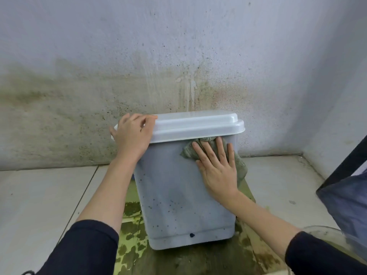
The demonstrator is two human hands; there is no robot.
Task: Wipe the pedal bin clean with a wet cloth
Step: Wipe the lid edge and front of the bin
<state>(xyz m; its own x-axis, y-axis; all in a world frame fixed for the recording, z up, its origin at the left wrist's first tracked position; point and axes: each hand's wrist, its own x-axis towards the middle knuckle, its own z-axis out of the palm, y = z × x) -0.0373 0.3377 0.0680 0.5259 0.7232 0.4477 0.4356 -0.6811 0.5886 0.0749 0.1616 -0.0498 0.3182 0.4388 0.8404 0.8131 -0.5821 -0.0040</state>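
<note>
Pedal bin (184, 199), a pale grey-blue rectangular plastic one, stands on the floor right up against the wall, its front face toward the camera and speckled with small dark spots, mostly in the lower half. Its lighter plastic lid (198, 124) is down and closed.

A damp grey-green cloth (239, 165) is flattened against the upper right of the front face, just under the lid's rim, with a bunched bit trailing off past the bin's right edge. The right hand (216, 167) lies flat on top of it, palm down, its fingers (206, 153) straight and spread apart, tips pointing up toward the lid. So it's pressing the cloth to the plastic, not gripping it.

The left hand (133, 133) is on the lid's left corner, fingers curled over the top edge and the palm against the rim. Both forearms are bare, with dark sleeves (89, 249) pushed up.

Under the bin there's a green patterned mat (131, 253), pretty worn and blotchy, on pale floor tiles (39, 195). The grey wall (79, 96) behind has greenish-brown staining along its lower part. A clear bowl rim (321, 230) shows at bottom right, beside some dark blue fabric (349, 205).
</note>
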